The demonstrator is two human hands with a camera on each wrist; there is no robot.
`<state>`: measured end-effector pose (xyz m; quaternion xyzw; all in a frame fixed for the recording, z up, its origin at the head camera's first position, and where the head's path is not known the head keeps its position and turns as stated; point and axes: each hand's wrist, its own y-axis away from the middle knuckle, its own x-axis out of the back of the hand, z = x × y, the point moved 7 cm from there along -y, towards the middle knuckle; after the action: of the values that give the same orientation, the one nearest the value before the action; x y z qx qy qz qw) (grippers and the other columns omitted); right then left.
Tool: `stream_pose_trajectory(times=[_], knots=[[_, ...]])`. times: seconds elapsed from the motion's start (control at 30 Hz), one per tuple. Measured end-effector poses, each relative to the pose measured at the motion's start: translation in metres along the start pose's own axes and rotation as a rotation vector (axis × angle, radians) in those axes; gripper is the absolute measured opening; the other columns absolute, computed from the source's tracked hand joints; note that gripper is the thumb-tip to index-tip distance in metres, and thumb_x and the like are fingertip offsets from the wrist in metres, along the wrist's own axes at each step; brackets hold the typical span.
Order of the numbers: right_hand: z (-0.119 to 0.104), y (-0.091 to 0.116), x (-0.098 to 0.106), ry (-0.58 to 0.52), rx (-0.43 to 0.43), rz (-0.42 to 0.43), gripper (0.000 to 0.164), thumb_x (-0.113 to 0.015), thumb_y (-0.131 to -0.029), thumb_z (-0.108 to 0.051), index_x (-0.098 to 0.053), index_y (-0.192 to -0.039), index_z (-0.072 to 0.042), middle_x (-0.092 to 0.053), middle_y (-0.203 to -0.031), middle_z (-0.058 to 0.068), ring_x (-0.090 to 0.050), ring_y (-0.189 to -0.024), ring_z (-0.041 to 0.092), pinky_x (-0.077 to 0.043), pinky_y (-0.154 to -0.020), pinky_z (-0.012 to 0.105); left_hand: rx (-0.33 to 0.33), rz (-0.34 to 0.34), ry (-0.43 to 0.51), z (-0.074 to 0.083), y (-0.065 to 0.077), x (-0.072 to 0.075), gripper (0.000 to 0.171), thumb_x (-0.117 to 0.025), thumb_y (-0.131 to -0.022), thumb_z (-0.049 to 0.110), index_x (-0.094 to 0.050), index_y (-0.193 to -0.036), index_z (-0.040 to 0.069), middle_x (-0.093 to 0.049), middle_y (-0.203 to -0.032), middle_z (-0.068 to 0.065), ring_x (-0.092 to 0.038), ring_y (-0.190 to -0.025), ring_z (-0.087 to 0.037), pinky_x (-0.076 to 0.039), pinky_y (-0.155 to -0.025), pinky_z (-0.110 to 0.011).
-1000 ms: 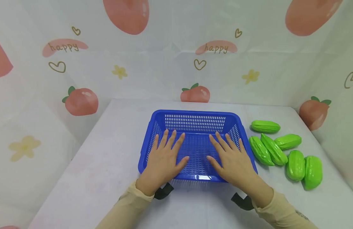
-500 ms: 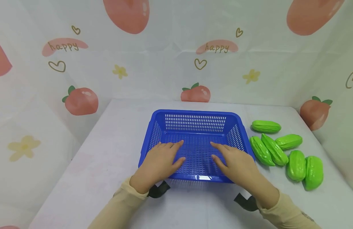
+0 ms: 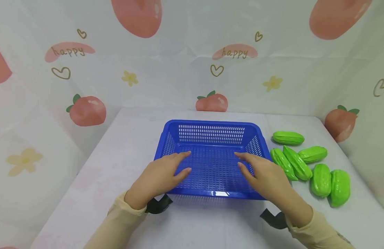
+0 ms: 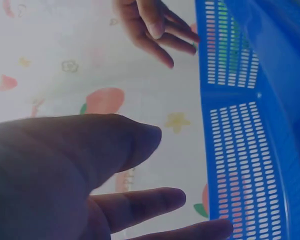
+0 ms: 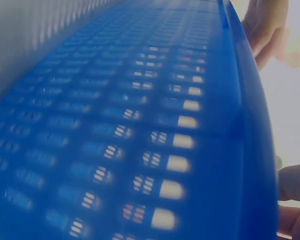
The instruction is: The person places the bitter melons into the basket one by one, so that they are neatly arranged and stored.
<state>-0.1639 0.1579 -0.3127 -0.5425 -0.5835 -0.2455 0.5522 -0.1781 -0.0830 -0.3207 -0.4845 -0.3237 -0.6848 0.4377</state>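
Observation:
A blue plastic basket [image 3: 210, 192] with slotted walls stands on the white table, and nothing lies inside it. My left hand [image 3: 159, 176] hovers over its left front corner in the head view, thumb apart from the fingers. Over the right front corner is my right hand [image 3: 268, 173], its fingers reaching inward with thumb spread. Neither hand holds anything. The left wrist view shows both the left hand [image 4: 55, 165] and the right hand [image 4: 155, 25] beside the basket wall [image 4: 240, 160]. In the right wrist view the basket's front wall [image 5: 210, 125] fills most of the picture.
To the basket's right lie several glossy green ridged fruits [image 3: 297, 162] that look like star fruit, the closest near the basket's side. A white cloth [image 3: 167, 79] printed with peaches hangs behind the white table [image 3: 117, 166].
Both hands have drawn apart, the left one moving left and the right one slightly right. Their fingers, spread flat over the basket at first, now point more inward. Basket and fruits stay put.

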Motion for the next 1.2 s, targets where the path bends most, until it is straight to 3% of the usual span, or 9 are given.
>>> stream_pose_trajectory(times=[0.1,0.3,0.5,0.63,0.73,0.83,0.9,0.97,1.2], knots=[[0.006,0.000,0.003,-0.032,-0.025,-0.001,0.032,-0.059,-0.095,-0.025,-0.063,-0.126,-0.017,-0.071,-0.116,0.002,-0.055,-0.062,0.010,-0.040,-0.048,0.023,0.004,0.014,0.042,-0.006,0.006,0.006,0.053,-0.055,-0.096,0.043,-0.046,-0.144,0.022,-0.052,-0.143,0.000,-0.048,-0.133,-0.021,-0.042,-0.107,-0.046],[0.019,0.001,0.014,-0.053,-0.092,0.003,0.032,-0.058,-0.096,-0.023,-0.062,-0.127,-0.017,-0.072,-0.112,0.007,-0.060,-0.065,0.014,-0.046,-0.052,0.027,-0.006,0.070,0.129,-0.018,0.013,0.018,0.049,-0.054,-0.097,0.039,-0.049,-0.142,0.019,-0.055,-0.140,-0.001,-0.052,-0.130,-0.022,-0.044,-0.105,-0.047],[0.030,0.003,0.026,-0.070,-0.096,0.068,0.032,-0.056,-0.097,-0.022,-0.061,-0.128,-0.018,-0.072,-0.110,0.008,-0.031,-0.044,0.007,-0.030,-0.043,0.024,-0.001,0.141,0.242,-0.033,0.017,0.028,0.044,-0.052,-0.099,0.032,-0.049,-0.141,0.019,-0.065,-0.125,-0.003,-0.063,-0.113,-0.023,-0.052,-0.092,-0.047],[0.036,0.006,0.034,-0.091,-0.081,0.137,0.032,-0.057,-0.096,-0.019,-0.061,-0.128,-0.015,-0.072,-0.109,0.010,-0.034,-0.047,0.007,-0.029,-0.044,0.023,0.021,0.192,0.288,-0.042,0.020,0.034,0.041,-0.052,-0.100,0.028,-0.051,-0.139,0.018,-0.067,-0.122,-0.004,-0.061,-0.116,-0.026,-0.049,-0.097,-0.051],[0.042,0.009,0.039,-0.108,-0.088,0.179,0.033,-0.059,-0.095,-0.016,-0.060,-0.127,-0.013,-0.072,-0.110,0.013,-0.053,-0.054,0.013,-0.029,-0.043,0.024,0.038,0.231,0.333,-0.049,0.022,0.038,0.038,-0.051,-0.100,0.024,-0.053,-0.136,0.016,-0.067,-0.120,-0.007,-0.059,-0.119,-0.029,-0.046,-0.100,-0.055],[0.049,0.011,0.042,-0.129,-0.112,0.204,0.033,-0.059,-0.094,-0.012,-0.059,-0.128,-0.009,-0.070,-0.113,0.017,-0.068,-0.076,0.031,-0.049,-0.053,0.034,0.060,0.271,0.372,-0.055,0.023,0.041,0.035,-0.050,-0.100,0.021,-0.054,-0.134,0.014,-0.068,-0.119,-0.009,-0.060,-0.119,-0.033,-0.047,-0.098,-0.055],[0.054,0.012,0.045,-0.145,-0.133,0.219,0.034,-0.059,-0.094,-0.011,-0.059,-0.127,-0.008,-0.069,-0.114,0.018,-0.068,-0.091,0.039,-0.055,-0.067,0.048,0.079,0.296,0.389,-0.059,0.024,0.042,0.033,-0.049,-0.101,0.020,-0.054,-0.133,0.014,-0.068,-0.118,-0.010,-0.060,-0.118,-0.035,-0.047,-0.097,-0.056],[0.059,0.013,0.046,-0.158,-0.155,0.223,0.033,-0.058,-0.095,-0.011,-0.059,-0.127,-0.007,-0.069,-0.114,0.019,-0.066,-0.098,0.042,-0.051,-0.078,0.060,0.094,0.323,0.398,-0.063,0.025,0.044,0.033,-0.048,-0.101,0.019,-0.055,-0.133,0.014,-0.068,-0.117,-0.011,-0.060,-0.117,-0.036,-0.047,-0.097,-0.056],[0.077,0.019,0.047,-0.161,-0.195,0.218,0.031,-0.056,-0.096,-0.013,-0.059,-0.126,-0.006,-0.069,-0.110,0.024,-0.065,-0.096,0.048,-0.053,-0.071,0.061,0.123,0.390,0.401,-0.076,0.026,0.046,0.031,-0.046,-0.101,0.015,-0.056,-0.130,0.012,-0.068,-0.116,-0.011,-0.062,-0.112,-0.030,-0.048,-0.099,-0.051]])
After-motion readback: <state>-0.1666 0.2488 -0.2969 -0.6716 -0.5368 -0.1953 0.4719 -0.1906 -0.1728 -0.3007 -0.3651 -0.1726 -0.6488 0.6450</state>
